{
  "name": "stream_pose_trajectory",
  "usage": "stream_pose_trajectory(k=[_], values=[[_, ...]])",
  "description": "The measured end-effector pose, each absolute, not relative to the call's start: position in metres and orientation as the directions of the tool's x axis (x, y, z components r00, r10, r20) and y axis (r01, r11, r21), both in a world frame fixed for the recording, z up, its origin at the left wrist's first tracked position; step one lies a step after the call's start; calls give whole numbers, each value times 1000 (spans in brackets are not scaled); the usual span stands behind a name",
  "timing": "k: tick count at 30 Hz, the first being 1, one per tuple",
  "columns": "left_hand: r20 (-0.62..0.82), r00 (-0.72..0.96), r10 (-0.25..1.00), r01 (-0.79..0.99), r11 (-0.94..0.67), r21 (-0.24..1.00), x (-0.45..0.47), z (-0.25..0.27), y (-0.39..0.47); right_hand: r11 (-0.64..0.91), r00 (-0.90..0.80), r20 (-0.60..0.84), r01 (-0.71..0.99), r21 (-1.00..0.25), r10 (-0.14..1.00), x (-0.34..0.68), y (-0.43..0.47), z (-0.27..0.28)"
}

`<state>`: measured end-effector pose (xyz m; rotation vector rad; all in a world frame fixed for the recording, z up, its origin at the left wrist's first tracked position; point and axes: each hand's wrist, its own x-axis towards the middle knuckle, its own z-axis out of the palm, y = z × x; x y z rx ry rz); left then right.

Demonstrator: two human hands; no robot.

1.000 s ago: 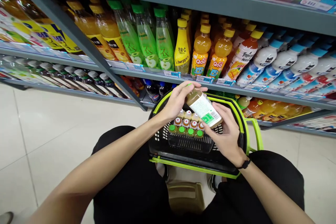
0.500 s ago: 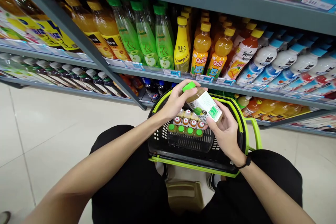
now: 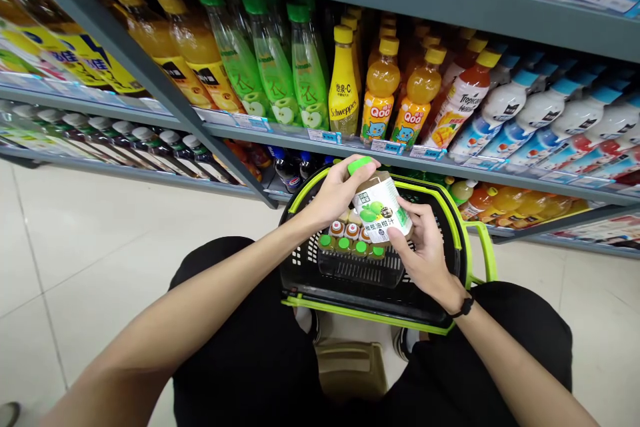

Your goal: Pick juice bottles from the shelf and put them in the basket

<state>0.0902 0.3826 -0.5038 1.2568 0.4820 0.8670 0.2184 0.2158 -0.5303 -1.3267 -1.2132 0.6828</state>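
Note:
Both my hands hold one juice bottle with a green cap and a white label showing green fruit. My left hand grips it at the cap end, fingers around the cap. With its thumb on the label, my right hand holds the base end. The bottle is tilted over a black shopping basket with lime-green rims, standing between my knees. Inside the basket are several small bottles with green, white and orange tops, partly hidden behind the held bottle.
Ahead, a grey shelf carries rows of drinks: green apple bottles, a yellow Schweppes bottle, orange Qoo bottles and blue-capped white bottles. More bottles stand on the bottom shelf. A brownish stool-like object is below me.
The bottle has been rotated between my hands, so its label front with the fruit picture now faces me. The basket and its contents have stayed in place.

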Motion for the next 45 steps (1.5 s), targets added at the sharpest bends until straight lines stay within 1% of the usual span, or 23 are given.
stream_pose_trajectory(k=[5, 13, 19, 25, 29, 36, 41, 45], values=[[78, 609, 789, -286, 127, 950, 94, -511, 387, 187, 307, 279, 297, -936, 910, 219, 217, -527], [81, 614, 785, -255, 99, 962, 94, -516, 388, 138, 254, 252, 396, -908, 934, 221, 216, -528], [74, 605, 793, -230, 84, 970, 94, -515, 387, 168, 258, 285, 395, -903, 923, 222, 216, -532], [53, 610, 790, -240, 120, 963, 94, -516, 387, 172, 267, 279, 363, -916, 922, 222, 217, -534], [53, 602, 797, -230, 109, 967, 94, -516, 388, 164, 258, 277, 387, -908, 926, 222, 217, -535], [29, 618, 786, -236, 150, 960, 95, -517, 386, 160, 265, 273, 379, -911, 925, 223, 217, -536], [32, 611, 791, -229, 137, 964, 95, -516, 386, 158, 254, 272, 391, -907, 928, 223, 217, -535], [35, 614, 788, -226, 133, 965, 95, -516, 385, 170, 268, 280, 369, -914, 922, 224, 217, -534]])
